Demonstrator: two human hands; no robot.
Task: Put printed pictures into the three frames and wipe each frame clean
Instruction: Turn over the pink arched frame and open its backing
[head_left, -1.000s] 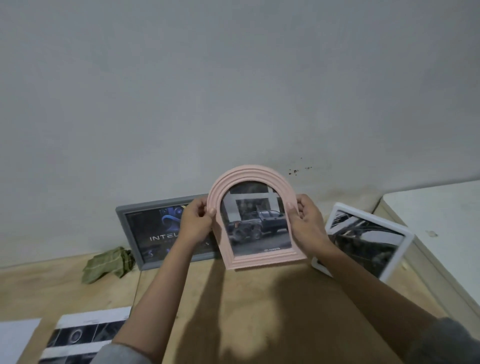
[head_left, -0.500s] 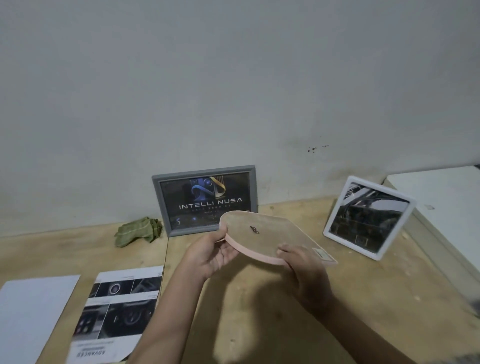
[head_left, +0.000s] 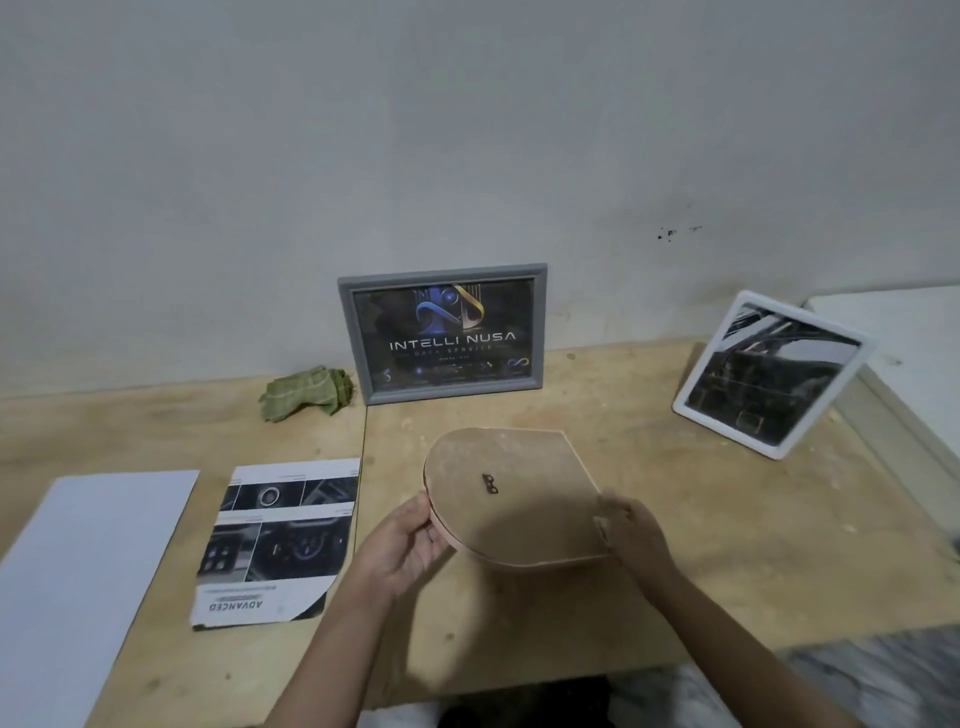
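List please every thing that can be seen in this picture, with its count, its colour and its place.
arched frame: 1, pink rim with brown back, held face down above the table between both hands
grey frame: 1, grey with a dark logo picture, standing against the wall at the back
white frame: 1, white with a dark picture, leaning at the right back
cloth: 1, green, crumpled, left of the grey frame
printed sheet: 1, black and white, flat on the table, left of the hands
blank sheet: 1, white, flat at the far left
table: 1, light wood
wall: 1, grey-white, behind
left hand: 1, grips the frame's curved end
right hand: 1, grips the frame's straight end
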